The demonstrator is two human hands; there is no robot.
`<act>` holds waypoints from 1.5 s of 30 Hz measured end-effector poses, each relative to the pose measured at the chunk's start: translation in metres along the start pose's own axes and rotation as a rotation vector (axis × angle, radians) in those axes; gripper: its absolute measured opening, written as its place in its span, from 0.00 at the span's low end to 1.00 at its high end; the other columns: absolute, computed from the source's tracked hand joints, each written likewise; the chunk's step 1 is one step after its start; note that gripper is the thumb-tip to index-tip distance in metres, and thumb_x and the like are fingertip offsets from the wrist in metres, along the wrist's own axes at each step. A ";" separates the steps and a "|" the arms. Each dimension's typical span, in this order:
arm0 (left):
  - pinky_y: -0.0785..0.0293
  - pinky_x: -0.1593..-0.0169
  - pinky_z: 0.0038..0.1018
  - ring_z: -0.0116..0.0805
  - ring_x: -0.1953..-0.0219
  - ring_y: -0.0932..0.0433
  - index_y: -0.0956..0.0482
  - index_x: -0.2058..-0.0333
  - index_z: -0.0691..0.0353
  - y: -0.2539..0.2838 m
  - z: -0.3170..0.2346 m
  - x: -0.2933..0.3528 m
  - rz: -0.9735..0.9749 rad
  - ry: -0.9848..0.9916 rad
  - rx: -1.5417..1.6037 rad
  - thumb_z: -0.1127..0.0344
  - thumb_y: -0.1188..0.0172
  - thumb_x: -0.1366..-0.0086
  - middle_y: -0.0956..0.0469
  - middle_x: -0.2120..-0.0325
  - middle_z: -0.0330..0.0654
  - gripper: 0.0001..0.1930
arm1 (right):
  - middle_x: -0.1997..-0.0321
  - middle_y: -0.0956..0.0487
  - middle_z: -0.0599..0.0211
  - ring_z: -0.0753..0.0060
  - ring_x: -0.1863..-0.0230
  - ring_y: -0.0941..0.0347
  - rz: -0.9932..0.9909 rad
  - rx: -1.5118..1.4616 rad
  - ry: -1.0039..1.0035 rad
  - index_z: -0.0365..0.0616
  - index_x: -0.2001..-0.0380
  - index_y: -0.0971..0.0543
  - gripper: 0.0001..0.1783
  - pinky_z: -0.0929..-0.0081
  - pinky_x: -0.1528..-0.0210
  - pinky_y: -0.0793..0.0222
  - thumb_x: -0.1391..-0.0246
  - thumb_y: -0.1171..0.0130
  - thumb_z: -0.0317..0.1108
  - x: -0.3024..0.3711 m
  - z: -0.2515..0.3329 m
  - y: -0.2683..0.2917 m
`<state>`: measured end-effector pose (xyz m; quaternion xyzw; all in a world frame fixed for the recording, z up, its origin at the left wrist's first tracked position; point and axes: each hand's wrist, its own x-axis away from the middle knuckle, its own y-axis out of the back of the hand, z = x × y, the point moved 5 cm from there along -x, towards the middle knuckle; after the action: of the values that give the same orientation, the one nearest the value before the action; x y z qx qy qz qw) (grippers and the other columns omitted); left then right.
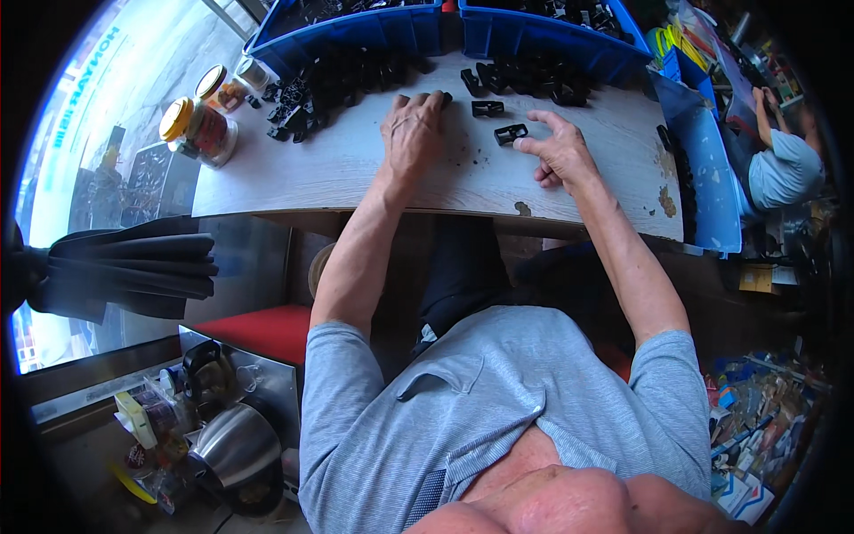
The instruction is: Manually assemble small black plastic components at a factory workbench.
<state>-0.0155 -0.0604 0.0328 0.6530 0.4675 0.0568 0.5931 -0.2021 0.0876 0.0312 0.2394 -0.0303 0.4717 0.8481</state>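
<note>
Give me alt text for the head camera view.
A person's right hand, open, has its thumb by a black block on a pale table, while the left hand is palm down near small black parts. Blue bins holding more line the far edge; lidded jars stand at left.

Recessed black plastic housing (510,134) lies slightly angled. Similar housing (487,109) beyond it, left. Black part (447,97) farther left, mostly hidden.
</note>
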 end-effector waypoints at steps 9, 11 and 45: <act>0.22 0.51 0.40 0.49 0.57 0.18 0.17 0.51 0.56 -0.006 -0.038 0.015 -0.063 -0.182 0.421 0.70 0.38 0.37 0.16 0.56 0.46 0.15 | 0.73 0.19 0.65 0.78 0.85 0.26 0.121 0.168 -0.057 0.52 0.45 0.20 0.23 0.79 0.86 0.31 0.45 0.33 0.33 -0.007 0.002 -0.005; 0.22 0.51 0.39 0.49 0.57 0.18 0.17 0.50 0.56 -0.011 -0.052 0.016 -0.018 -0.259 0.424 0.71 0.38 0.37 0.16 0.56 0.46 0.15 | 0.74 0.19 0.66 0.78 0.85 0.26 0.133 0.153 -0.062 0.52 0.46 0.20 0.22 0.78 0.85 0.30 0.45 0.34 0.33 -0.007 0.003 -0.006; 0.26 0.44 0.44 0.47 0.45 0.24 0.18 0.50 0.59 0.008 -0.034 -0.010 -0.203 -0.400 0.211 0.79 0.43 0.44 0.19 0.50 0.44 0.21 | 0.82 0.23 0.72 0.81 0.86 0.29 0.151 0.145 -0.006 0.45 0.50 0.19 0.19 0.80 0.84 0.31 0.45 0.33 0.34 -0.001 0.002 -0.004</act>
<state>-0.0377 -0.0416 0.0540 0.6593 0.4074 -0.1826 0.6050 -0.1990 0.0845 0.0309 0.2983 -0.0165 0.5344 0.7907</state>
